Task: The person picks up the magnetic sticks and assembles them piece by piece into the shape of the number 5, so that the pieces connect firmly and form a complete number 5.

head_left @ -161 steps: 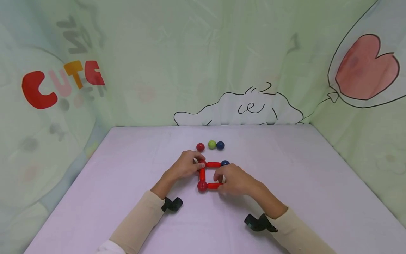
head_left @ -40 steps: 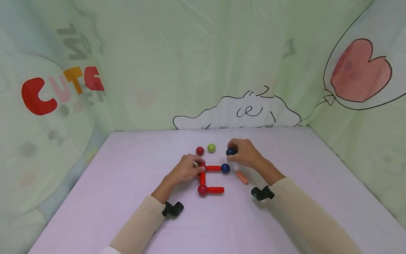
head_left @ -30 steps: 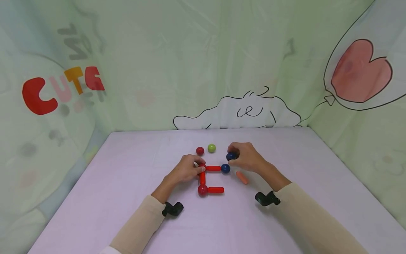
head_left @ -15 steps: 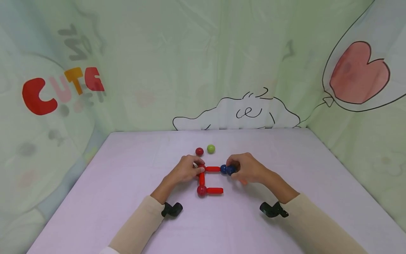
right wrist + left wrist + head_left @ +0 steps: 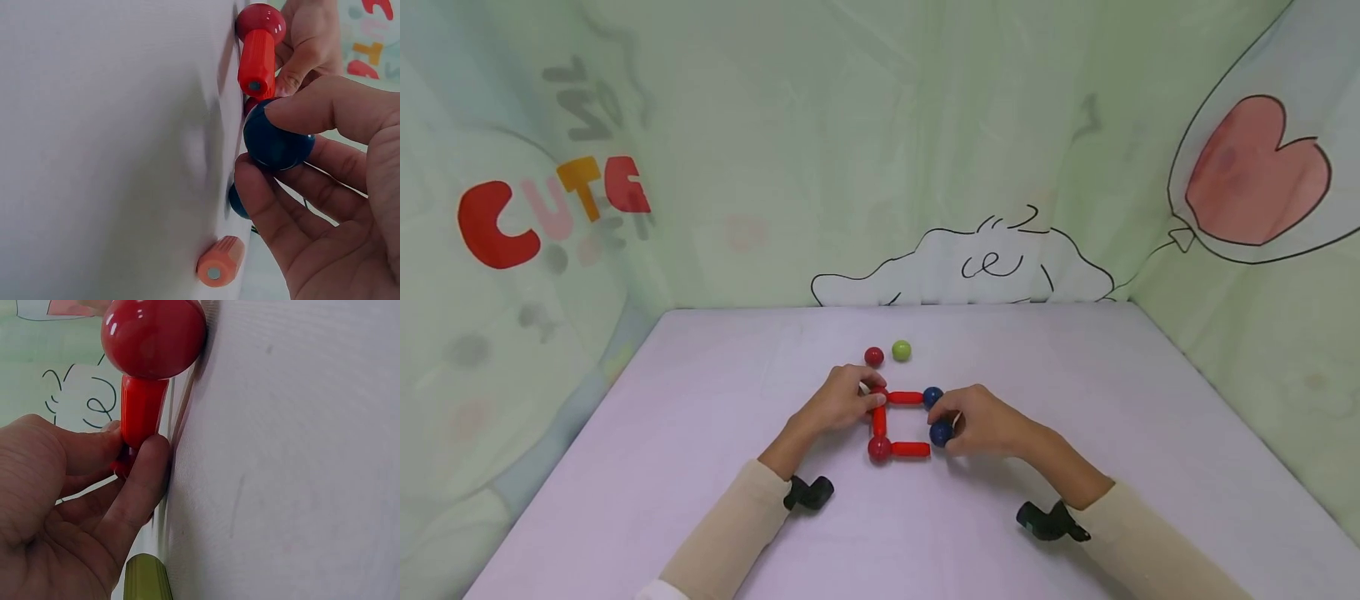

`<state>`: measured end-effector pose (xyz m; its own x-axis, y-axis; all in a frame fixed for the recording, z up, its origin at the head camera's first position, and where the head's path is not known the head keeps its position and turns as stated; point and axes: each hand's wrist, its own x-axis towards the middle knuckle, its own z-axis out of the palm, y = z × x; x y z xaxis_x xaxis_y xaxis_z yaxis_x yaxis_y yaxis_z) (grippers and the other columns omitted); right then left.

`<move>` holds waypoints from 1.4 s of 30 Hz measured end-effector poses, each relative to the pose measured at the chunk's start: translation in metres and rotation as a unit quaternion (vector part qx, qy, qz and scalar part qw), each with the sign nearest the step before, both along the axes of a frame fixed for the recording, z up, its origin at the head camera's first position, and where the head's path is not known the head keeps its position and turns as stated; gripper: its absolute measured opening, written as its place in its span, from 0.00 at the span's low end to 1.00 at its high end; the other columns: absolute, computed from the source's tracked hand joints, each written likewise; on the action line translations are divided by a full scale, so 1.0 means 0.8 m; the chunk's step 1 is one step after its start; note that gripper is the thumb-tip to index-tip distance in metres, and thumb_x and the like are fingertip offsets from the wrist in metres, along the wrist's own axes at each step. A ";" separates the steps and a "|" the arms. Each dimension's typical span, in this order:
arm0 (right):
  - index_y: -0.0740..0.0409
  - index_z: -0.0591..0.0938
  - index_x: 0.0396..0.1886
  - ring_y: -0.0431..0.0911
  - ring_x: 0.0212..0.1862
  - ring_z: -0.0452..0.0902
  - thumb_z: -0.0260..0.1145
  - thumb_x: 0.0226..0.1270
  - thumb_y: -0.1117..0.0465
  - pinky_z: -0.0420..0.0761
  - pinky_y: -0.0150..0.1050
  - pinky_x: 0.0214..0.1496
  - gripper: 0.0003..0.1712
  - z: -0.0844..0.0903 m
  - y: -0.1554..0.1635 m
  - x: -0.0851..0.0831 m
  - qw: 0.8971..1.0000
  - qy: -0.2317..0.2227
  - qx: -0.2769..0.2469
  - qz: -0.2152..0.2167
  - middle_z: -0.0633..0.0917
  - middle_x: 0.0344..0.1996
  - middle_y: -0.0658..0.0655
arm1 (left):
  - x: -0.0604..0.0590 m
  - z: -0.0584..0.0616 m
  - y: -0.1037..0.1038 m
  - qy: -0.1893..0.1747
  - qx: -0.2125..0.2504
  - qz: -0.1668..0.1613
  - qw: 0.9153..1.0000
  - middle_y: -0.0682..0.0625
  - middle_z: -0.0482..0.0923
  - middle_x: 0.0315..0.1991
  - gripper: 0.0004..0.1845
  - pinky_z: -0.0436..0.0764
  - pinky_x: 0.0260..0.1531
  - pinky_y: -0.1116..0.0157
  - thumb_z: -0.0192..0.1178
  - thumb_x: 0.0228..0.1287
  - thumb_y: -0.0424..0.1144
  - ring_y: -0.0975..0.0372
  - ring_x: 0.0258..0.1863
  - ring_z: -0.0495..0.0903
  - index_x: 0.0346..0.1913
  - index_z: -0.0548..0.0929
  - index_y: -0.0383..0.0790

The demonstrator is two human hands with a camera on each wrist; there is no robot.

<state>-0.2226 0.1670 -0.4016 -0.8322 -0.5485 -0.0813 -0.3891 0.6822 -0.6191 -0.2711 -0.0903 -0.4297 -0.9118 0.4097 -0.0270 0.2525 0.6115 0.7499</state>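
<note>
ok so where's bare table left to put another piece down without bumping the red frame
Bare table lies left of the left hand, right of the right hand, and between the far wall and the loose red ball and green ball. It is crowded around the red frame, where the right hand holds a blue ball.

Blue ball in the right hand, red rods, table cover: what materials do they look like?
Blue ball: hard and glossy with soft highlights, likely lacquered wood or plastic; cannot tell which.
Red rods: smooth, semi-gloss, moulded-looking plastic; the free end shows a small grey disc, possibly a metal or magnetic insert.
Table cover: matte lilac with a fine woven grain and slight creases, so probably fabric.
</note>
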 end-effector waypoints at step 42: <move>0.56 0.84 0.46 0.44 0.40 0.79 0.77 0.54 0.68 0.86 0.38 0.43 0.19 -0.008 -0.011 0.004 0.999 -0.030 0.002 -0.016 0.84 0.40 0.49 | 0.000 0.000 0.005 0.024 -0.014 0.035 0.999 0.48 0.81 0.46 0.17 0.84 0.36 0.66 0.64 0.71 0.38 0.57 0.39 0.79 0.59 0.82 0.39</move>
